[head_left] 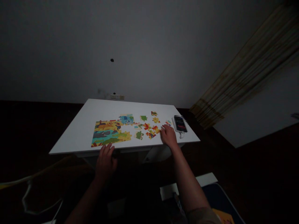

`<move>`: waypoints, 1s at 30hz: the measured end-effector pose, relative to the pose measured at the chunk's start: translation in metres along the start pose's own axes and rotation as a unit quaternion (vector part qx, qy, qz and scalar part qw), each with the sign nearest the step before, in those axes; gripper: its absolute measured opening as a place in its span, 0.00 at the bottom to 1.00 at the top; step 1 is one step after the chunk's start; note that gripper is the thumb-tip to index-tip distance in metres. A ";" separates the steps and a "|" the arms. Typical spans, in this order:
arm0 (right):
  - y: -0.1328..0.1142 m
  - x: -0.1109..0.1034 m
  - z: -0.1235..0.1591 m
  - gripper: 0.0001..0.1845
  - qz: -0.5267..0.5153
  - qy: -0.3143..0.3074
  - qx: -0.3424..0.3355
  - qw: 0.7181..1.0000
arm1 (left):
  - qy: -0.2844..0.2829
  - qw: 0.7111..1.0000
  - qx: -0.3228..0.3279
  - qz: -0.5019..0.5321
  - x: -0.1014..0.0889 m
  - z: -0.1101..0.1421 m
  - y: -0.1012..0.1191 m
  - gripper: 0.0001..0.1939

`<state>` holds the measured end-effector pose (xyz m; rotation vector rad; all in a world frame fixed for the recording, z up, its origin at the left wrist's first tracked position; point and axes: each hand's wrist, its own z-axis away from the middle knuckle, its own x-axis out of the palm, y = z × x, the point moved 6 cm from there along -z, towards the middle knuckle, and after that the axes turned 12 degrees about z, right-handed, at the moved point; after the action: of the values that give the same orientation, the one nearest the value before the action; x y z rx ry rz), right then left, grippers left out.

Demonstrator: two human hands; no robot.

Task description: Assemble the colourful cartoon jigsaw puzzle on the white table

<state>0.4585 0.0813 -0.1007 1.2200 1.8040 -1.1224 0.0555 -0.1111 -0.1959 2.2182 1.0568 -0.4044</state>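
Note:
A partly joined jigsaw puzzle [106, 133] with colourful animal pictures lies on the left half of the white table [74, 133]. My left hand [106, 160] is at the table's front edge, its fingers stretched out at the puzzle's lower border. On the right, my right hand [168, 136] rests on the tabletop with slightly bent fingers and no piece visible in it. Red and yellow puzzle pieces [150, 134] lie just left of its fingertips. A pale piece [168, 123] is just beyond it. More loose pieces, such as a green one [139, 135] and a yellow one [156, 119], are spread mid-table.
A blurred dark-screened device [180, 123] with a white edge and a short white cable [182, 135] lies at the table's right end. Behind the table is a wall with a socket strip [117, 97]. A curtain [210, 105] hangs on the right. White cables [28, 194] trail at lower left.

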 end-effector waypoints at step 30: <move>0.019 0.015 -0.029 0.32 0.018 -0.078 0.064 0.995 | -0.072 0.992 -0.063 -0.087 -0.007 -0.003 0.009 0.36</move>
<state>0.4692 0.1164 -0.1077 1.1974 1.6078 -1.2926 0.0579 -0.1180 -0.1863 1.9627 1.1679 -0.5500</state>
